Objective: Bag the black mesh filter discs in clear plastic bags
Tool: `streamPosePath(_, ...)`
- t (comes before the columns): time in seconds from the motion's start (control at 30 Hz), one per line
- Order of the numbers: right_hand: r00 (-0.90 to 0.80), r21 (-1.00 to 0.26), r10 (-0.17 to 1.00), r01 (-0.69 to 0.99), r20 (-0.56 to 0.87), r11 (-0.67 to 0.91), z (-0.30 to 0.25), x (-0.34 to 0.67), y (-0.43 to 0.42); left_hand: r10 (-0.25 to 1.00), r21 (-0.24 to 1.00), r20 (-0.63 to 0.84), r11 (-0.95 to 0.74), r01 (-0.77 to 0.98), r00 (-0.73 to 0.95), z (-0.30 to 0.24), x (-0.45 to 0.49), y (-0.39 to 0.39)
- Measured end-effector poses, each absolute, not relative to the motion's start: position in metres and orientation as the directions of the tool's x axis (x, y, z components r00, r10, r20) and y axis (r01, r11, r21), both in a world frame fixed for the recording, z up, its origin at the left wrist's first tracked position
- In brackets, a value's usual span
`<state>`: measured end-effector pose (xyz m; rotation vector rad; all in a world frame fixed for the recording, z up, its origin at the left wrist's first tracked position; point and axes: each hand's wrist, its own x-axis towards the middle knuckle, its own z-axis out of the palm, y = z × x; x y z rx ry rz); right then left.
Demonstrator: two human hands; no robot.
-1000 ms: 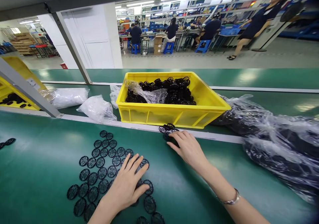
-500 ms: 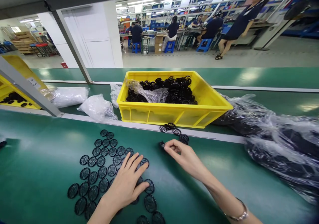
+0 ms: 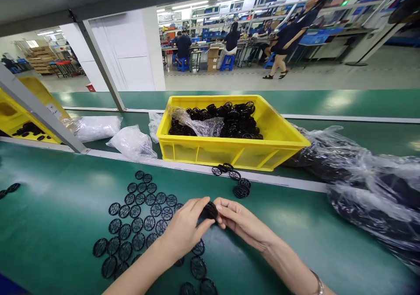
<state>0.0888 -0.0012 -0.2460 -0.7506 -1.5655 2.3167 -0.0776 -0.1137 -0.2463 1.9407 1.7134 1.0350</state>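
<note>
Between my two hands is a round black spoked plastic part (image 3: pixel 210 210), like a small wheel, held above the green work surface (image 3: pixel 282 260). My left hand (image 3: pixel 187 225) grips it from the left with thumb and fingers. From the right, my right hand (image 3: pixel 238 218) pinches its edge. Whether it is one part or several stacked cannot be made out. Many similar black wheels (image 3: pixel 149 223) lie flat in loose rows beneath and left of my left hand. A small pile of wheels (image 3: pixel 241 191) sits just beyond my right hand, by the white ledge.
A yellow bin (image 3: pixel 216 150) holding black wheels and a clear plastic bag stands behind the ledge. White plastic bags (image 3: pixel 133 142) lie left of it; wrapped black goods (image 3: pixel 370 190) lie right. A metal post (image 3: pixel 101 63) rises at left. People work in the background.
My right hand has come back toward me with the black part. My left hand has lifted off the laid-out wheels and moved right to grip it. A person behind has walked left.
</note>
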Motion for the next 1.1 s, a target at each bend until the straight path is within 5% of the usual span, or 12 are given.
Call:
streamPosePath(0.23, -0.820, -0.971, 0.545, 0.054, -0.176, -0.231, -0.242, 0.089, 0.000, 0.981, 0.891, 0.182, -0.136, 0.433, -0.066, -0.231, -0.079, -0.098)
streamPosePath(0.3, -0.808, -0.976, 0.562, 0.070, -0.178, -0.208, -0.244, 0.089, 0.003, 0.983, 0.812, 0.171, -0.104, 0.574, -0.064, -0.231, -0.091, -0.091)
streamPosePath(0.4, -0.779, -0.973, 0.590, 0.112, -0.213, -0.204, -0.247, 0.090, 0.006, 0.986, 0.456, 0.149, -0.002, 0.890, -0.075, -0.237, -0.118, -0.079)
streamPosePath(0.5, -0.759, -0.965, 0.598, 0.176, -0.258, -0.193, -0.251, 0.088, 0.009, 0.989, 0.272, 0.103, 0.076, 0.959, -0.107, -0.246, -0.143, -0.069)
streamPosePath(0.67, -0.756, -0.965, 0.620, 0.262, -0.210, -0.007, -0.262, 0.072, 0.021, 0.989, 0.243, 0.074, 0.109, 0.964, -0.130, -0.248, -0.156, -0.070)
streamPosePath(0.87, -0.742, -0.817, 0.669, 0.365, 0.034, 0.447, -0.269, 0.047, 0.034, 0.973, 0.296, 0.103, 0.168, 0.940, -0.207, -0.240, -0.171, -0.088)
streamPosePath(1.1, -0.768, -0.776, 0.638, 0.368, 0.057, 0.512, -0.265, 0.041, 0.034, 0.963, 0.361, 0.164, 0.145, 0.921, -0.216, -0.242, -0.186, -0.100)
